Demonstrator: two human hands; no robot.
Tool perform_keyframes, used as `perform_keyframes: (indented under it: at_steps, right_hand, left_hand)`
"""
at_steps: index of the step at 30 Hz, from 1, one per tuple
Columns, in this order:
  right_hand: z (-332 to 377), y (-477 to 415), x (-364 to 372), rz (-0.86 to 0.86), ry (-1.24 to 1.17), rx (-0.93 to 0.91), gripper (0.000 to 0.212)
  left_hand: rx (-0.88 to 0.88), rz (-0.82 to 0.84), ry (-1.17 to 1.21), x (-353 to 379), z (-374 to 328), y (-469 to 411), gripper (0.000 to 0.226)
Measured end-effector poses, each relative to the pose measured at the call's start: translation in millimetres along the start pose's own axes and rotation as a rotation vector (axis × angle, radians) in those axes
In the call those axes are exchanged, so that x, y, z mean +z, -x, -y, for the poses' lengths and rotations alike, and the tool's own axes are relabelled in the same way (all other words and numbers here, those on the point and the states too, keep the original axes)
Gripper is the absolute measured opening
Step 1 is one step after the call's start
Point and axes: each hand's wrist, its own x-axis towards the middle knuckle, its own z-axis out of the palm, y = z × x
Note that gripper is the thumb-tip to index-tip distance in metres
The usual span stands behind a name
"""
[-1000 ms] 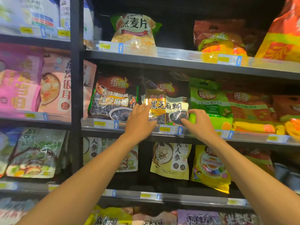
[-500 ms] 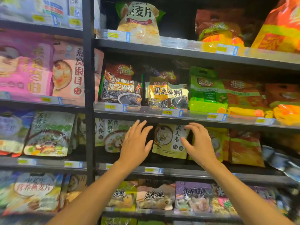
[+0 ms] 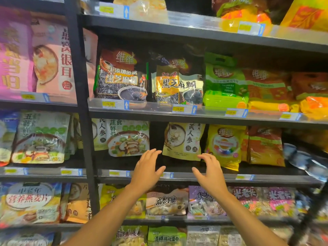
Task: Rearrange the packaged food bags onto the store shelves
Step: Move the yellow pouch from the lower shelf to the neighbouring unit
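- Our fingers (image 3: 150, 154) are spread apart and hold nothing, on the left hand (image 3: 145, 172) and the right hand (image 3: 211, 174).
- We see one pale bag (image 3: 182, 141) marked "人参" standing on the shelf (image 3: 275, 180), just past our two hands.
- Above, we count two "黑芝麻糊" bags, the left sesame bag (image 3: 122, 77) and the right sesame bag (image 3: 177, 82).
- We count two yellow tags (image 3: 110, 104) saying "19.90".

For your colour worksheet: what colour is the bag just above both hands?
The bag is pale yellow; head view.
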Motion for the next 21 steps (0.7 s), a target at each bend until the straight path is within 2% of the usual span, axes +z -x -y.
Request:
perform_keyframes:
  at_steps: [9,12,15,17,18,20,21]
  right_hand:
    - [-53,-61,34,0.067,-0.140,0.167,0.061]
    - [-68,-94,47,0.061,-0.172,0.223,0.063]
    - [-84,-126,56,0.095,-0.167,0.327,0.042]
    - [-94,-147,63,0.134,-0.186,0.393,0.026]
    - [-98,-157,67,0.146,-0.222,0.419,0.029]
    - [-106,-179,76,0.147,-0.298,0.440,0.069]
    - [-108,-190,80,0.158,-0.304,0.441,0.082]
  left_hand:
    - [-0.137,0.170,0.124,52,15,-60,0.081]
    - [-0.237,0.220,0.132,68,21,-91,0.087]
    - [-0.345,0.278,0.173,82,27,-121,0.090]
    - [-0.376,0.298,0.207,94,32,-142,0.102]
    - [-0.394,0.299,0.199,100,34,-152,0.108]
    - [-0.416,0.299,0.150,112,39,-172,0.115]
    - [-0.422,0.304,0.142,119,41,-181,0.116]
